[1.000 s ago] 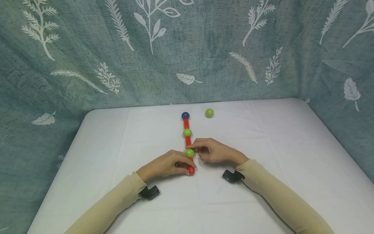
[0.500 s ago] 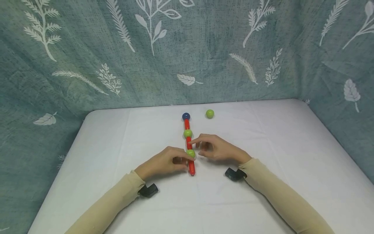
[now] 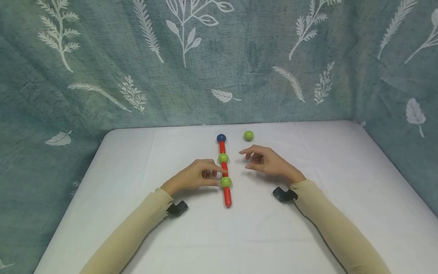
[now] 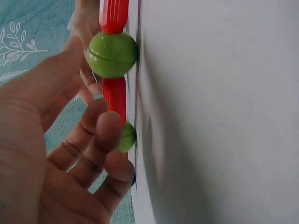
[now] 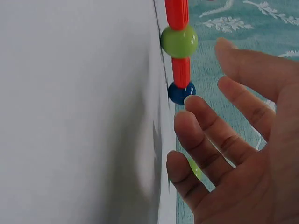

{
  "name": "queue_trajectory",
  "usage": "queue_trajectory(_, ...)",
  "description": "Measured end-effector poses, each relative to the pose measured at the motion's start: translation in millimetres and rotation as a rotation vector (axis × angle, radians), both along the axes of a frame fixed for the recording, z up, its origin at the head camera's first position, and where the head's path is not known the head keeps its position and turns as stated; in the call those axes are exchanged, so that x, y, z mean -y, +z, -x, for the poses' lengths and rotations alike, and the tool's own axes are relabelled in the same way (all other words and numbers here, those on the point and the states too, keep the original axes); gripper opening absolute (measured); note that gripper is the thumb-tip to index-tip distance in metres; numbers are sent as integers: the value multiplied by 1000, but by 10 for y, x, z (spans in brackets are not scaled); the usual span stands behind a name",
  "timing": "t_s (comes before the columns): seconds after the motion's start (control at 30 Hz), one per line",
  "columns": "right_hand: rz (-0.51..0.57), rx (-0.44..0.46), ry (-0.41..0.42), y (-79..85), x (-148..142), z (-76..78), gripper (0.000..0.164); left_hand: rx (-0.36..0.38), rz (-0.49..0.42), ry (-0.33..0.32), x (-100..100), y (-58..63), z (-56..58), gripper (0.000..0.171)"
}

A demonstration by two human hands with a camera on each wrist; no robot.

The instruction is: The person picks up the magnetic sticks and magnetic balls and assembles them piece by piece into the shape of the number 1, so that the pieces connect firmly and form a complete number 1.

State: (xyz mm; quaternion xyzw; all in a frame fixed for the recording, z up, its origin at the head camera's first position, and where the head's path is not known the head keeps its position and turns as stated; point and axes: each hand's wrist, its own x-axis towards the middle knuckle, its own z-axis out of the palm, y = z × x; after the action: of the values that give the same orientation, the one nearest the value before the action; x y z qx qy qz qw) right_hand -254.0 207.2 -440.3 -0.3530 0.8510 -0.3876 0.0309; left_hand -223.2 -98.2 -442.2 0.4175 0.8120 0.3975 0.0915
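Observation:
A straight line of red rods and balls lies on the white table. From the far end it runs blue ball (image 3: 221,138), red rod (image 3: 222,147), green ball (image 3: 223,158), second red rod (image 3: 224,168), grooved green ball (image 3: 226,182) and a near red rod (image 3: 227,198). My left hand (image 3: 196,175) hovers at its left side, index finger stretched over the second rod and thumb by the grooved ball. The left wrist view shows its fingers (image 4: 110,128) loosely bent, gripping nothing. My right hand (image 3: 272,163) hangs apart to the right, fingers loosely bent and holding nothing.
A loose green ball (image 3: 248,136) sits near the table's back edge, right of the blue ball. Behind the white tabletop (image 3: 308,148) hangs a green-blue curtain (image 3: 253,102) with a white leaf print. Each wrist carries a black camera (image 3: 285,194).
My left hand has let go of the near red rod and moved away from me along the line. My right hand has drawn off to the right and farther back.

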Motion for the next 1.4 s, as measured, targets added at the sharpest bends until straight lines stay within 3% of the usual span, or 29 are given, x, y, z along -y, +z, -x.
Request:
queue_trajectory(0.13, -11, 13, -27, -62, -51, 136, 44, 24, 6, -28, -61, -32, 16, 35)
queue_trajectory(0.4, -1, 19, -160, -87, -201, 440, 43, 75, -5, -24, -95, -93, 16, 30)
queue_trajectory(0.7, -85, -23, -238, -42, -230, 712, 46, 75, -18, -31, -84, -109, 14, 30)
queue_trajectory(1.0, -156, 0, -252, -24, -151, 813, 42, 72, -18, -17, -58, -96, 20, 29)
queue_trajectory(1.23, -131, 20, -258, -61, -108, 880, 34, 85, -30, -14, -41, -102, 18, 28)
queue_trajectory(1.4, -162, 27, -220, -47, -95, 832, 32, 91, 0, -13, -38, -97, 26, 27)
